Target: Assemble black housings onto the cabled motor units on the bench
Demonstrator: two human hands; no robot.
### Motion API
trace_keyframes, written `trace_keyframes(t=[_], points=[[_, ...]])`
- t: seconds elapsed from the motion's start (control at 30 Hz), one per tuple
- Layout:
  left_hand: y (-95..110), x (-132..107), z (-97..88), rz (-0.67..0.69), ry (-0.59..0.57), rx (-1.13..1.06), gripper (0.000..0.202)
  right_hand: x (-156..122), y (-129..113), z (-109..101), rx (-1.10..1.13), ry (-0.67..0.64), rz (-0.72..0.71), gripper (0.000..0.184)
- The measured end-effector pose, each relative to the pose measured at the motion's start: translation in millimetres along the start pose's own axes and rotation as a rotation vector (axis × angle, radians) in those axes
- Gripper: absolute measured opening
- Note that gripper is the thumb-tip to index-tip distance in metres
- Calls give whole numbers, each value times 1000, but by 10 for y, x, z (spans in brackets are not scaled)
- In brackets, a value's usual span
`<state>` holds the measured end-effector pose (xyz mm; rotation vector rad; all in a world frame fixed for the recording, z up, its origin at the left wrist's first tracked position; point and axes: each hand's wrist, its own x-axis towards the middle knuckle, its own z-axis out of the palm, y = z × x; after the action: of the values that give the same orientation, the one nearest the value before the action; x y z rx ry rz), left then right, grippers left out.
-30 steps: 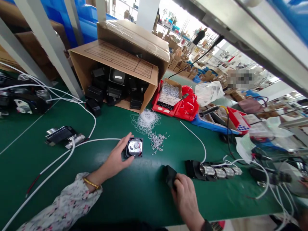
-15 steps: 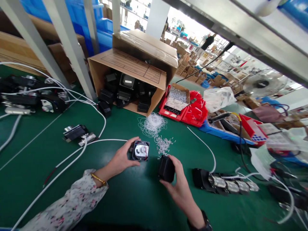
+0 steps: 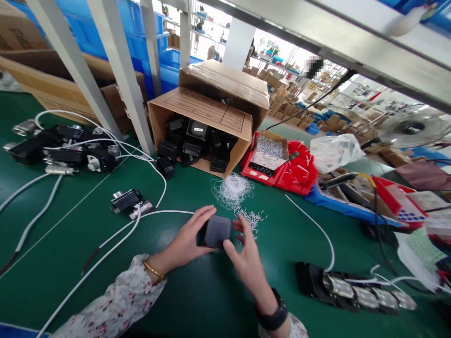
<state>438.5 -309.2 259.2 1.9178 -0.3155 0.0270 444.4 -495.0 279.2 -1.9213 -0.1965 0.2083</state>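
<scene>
A black box-shaped housing with its square cover (image 3: 217, 232) on top sits in front of me, just over the green bench. My left hand (image 3: 190, 237) grips it from the left, fingers along the far side and thumb along the near side. At the right edge of the cover is my right hand (image 3: 244, 256), its thumb against the near corner and its fingers apart from the thumb. The cover hides the inside of the housing. A white cable (image 3: 169, 211) runs leftward from behind my left hand. Small silvery pieces (image 3: 252, 220) lie scattered just beyond my right hand.
A tangle of thin clear strands (image 3: 232, 188) lies before an open carton (image 3: 165, 101) of black housings. Red bins (image 3: 299, 180) stand right of it. Cabled metal-and-black assemblies lie left (image 3: 70, 148) and right (image 3: 355, 291). Metal posts (image 3: 121, 70) rise at the back left.
My right hand has brought the black cover leftward onto the open housing in my left hand. The white plate and wires inside are now covered. The view has shifted slightly.
</scene>
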Motion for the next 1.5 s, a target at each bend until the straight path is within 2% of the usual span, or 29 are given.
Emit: trace_keyframes(t=[0.1, 0.17, 0.27, 0.33, 0.43, 0.53, 0.63, 0.73, 0.83, 1.1, 1.27, 1.33, 1.43, 1.5], points=[[34, -10, 14, -4, -13, 77, 69, -161, 112, 207, 443, -60, 242, 59], [38, -10, -12, -34, -24, 83, 70, -204, 111, 354, 669, -53, 280, 53], [77, 51, -161, -69, -140, -27, 69, -188, 60, 473, 773, 42, 290, 48], [138, 128, -303, -79, -206, -42, 53, -164, 15, 474, 727, 24, 271, 47], [219, 198, -465, -66, -279, 105, 41, -152, -62, 422, 510, -47, 208, 46], [197, 109, -503, -59, -317, 153, 44, -170, -121, 385, 246, -73, 143, 47], [80, -89, -460, -52, -241, 98, 56, -197, -130, 395, 126, -88, 93, 51], [-35, -241, -409, -53, -189, 37, 61, -216, -108, 438, 113, -84, 56, 49], [-94, -293, -385, -42, -152, -5, 59, -225, -85, 483, 135, -69, 37, 47], [-60, -354, -364, -30, -146, -22, 59, -244, -59, 472, 105, -83, -20, 46], [-50, -405, -317, -16, -115, 5, 56, -258, -47, 471, 100, -93, -45, 45], [-61, -457, -299, -36, -68, 75, 57, -253, -22, 454, 79, -102, -61, 47], [-76, -516, -259, -181, 18, 173, 64, -218, 67, 361, -76, -107, -207, 50], [-64, -496, -209, -301, -46, 128, 65, -186, 156, 251, -275, -121, -441, 50]])
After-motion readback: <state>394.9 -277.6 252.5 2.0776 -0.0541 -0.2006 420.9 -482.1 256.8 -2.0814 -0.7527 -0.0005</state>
